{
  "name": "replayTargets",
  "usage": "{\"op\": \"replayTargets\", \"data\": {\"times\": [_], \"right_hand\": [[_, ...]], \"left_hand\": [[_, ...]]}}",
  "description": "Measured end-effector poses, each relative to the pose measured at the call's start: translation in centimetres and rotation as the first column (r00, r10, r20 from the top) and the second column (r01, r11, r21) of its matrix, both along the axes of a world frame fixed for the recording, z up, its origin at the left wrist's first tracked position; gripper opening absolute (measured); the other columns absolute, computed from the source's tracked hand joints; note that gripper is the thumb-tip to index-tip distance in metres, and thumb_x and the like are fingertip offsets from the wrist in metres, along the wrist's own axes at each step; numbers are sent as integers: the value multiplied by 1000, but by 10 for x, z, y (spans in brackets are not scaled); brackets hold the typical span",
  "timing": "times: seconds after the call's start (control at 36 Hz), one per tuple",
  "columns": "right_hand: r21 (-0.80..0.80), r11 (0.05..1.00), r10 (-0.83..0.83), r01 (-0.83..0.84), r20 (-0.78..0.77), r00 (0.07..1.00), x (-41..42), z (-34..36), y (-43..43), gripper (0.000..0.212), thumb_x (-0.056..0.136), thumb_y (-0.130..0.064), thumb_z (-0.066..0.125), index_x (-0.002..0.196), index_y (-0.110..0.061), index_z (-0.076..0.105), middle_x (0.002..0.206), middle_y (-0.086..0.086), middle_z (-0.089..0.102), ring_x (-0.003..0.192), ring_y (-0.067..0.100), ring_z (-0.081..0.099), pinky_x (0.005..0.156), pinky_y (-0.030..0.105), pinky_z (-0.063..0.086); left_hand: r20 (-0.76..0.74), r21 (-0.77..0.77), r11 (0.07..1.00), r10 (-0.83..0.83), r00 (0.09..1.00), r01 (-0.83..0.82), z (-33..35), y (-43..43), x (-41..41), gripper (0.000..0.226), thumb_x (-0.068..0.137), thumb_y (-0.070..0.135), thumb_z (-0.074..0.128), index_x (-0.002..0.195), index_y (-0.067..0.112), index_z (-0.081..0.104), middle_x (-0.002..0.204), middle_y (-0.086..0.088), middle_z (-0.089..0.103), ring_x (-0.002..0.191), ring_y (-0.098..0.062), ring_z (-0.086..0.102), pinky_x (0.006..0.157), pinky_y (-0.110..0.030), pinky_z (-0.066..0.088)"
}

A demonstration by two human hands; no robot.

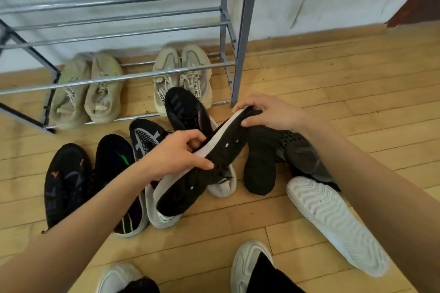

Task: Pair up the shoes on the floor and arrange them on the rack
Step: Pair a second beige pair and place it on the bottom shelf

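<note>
Both hands hold one black knit shoe (214, 166) with a white sole, tilted above the pile. My left hand (176, 154) grips its middle and my right hand (264, 114) grips its upper end. Below it on the floor lie several black shoes: one with pink marks (65, 183), one with a green stripe (114, 159), one with white netting (146, 140), one by the rack (184, 109) and a dark perforated one (292, 150). The grey metal rack (235, 38) stands behind. Two beige pairs sit on its lowest bars, one at the left (88, 90) and one at the right (183, 76).
A shoe lies sole up (333, 223) under my right forearm. My own feet in white shoes (250, 261) are at the bottom edge. A white wall runs behind the rack, and bare wooden floor (345, 83) lies to its right.
</note>
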State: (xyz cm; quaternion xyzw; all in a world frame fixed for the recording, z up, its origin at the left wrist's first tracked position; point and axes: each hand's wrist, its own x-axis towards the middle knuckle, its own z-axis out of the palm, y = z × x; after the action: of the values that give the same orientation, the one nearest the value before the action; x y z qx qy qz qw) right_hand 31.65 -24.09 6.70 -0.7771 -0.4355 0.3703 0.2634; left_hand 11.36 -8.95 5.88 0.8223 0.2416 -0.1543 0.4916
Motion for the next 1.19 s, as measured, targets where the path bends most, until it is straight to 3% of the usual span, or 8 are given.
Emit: {"op": "replayTargets", "data": {"times": [0.19, 0.33, 0.44, 0.58, 0.78, 0.94, 1.06, 1.19], "right_hand": [[192, 921, -318, 339, -134, 939, -44, -8, 42, 54, 94, -14, 52, 143, -25, 32, 147, 2, 30, 134, 17, 30, 105, 26, 27], [-102, 770, -497, 629, -715, 492, -71, -20, 77, 47, 96, -9, 47, 139, -17, 29, 133, 12, 49, 113, 32, 58, 78, 37, 56], [-199, 695, -684, 691, -481, 549, -77, -46, 80, 27, 94, -8, 41, 121, -9, 44, 119, 17, 55, 107, 30, 57, 86, 44, 53], [-83, 790, -609, 607, -213, 764, -74, -64, 72, 39, 88, -15, 60, 125, -14, 48, 106, -2, 55, 94, 12, 51, 81, 31, 46], [-107, 712, -690, 694, -296, 661, -69, -68, 74, 36, 88, -11, 60, 123, -8, 55, 118, 12, 62, 109, 27, 60, 93, 42, 51], [-90, 647, -727, 757, -373, 577, -74, -61, 83, 15, 87, -3, 48, 101, -8, 55, 109, 17, 61, 101, 31, 63, 72, 34, 54], [-47, 714, -632, 699, -474, 613, -76, -47, 91, 19, 87, 0, 46, 88, -16, 57, 110, 17, 62, 99, 29, 64, 67, 30, 56], [-72, 788, -561, 612, -492, 665, -98, -38, 128, 20, 87, 1, 46, 96, -9, 61, 107, 16, 63, 94, 28, 65, 57, 27, 58]], "left_hand": [[191, 291, 939, 133, 972, -186, 21, 31, -20, 35, 63, 26, 83, 88, 31, 59, 86, 7, 59, 79, -12, 58, 70, -30, 46], [235, 737, 661, -49, 971, -144, -16, 1, -32, 43, 83, 9, 63, 124, 12, 53, 117, -9, 51, 107, -28, 52, 82, -39, 49], [52, 570, 817, -140, 989, 86, -48, -8, -47, 45, 95, 13, 46, 140, 19, 44, 148, -3, 33, 132, -23, 38, 109, -32, 33], [154, 455, 891, -84, 985, 5, -52, 2, -59, 37, 96, 14, 47, 131, 17, 54, 147, 2, 39, 126, -19, 48, 102, -30, 41], [322, 433, 858, 137, 937, -275, -55, 26, -69, 35, 87, 9, 61, 121, 16, 58, 126, -1, 52, 122, -16, 42, 103, -18, 27], [123, 346, 884, 288, 950, -313, -62, 45, -73, 58, 86, 29, 64, 138, 17, 41, 136, -4, 48, 128, -21, 41, 107, -33, 36], [91, 211, 902, 366, 926, -378, -51, 60, -82, 55, 85, 42, 62, 133, 17, 50, 124, 0, 62, 113, -16, 57, 89, -21, 42], [-171, -135, 863, 463, 869, -487, -45, 75, -104, 36, 91, 21, 58, 126, 19, 54, 119, -1, 63, 107, -15, 58, 89, -27, 44]]}}
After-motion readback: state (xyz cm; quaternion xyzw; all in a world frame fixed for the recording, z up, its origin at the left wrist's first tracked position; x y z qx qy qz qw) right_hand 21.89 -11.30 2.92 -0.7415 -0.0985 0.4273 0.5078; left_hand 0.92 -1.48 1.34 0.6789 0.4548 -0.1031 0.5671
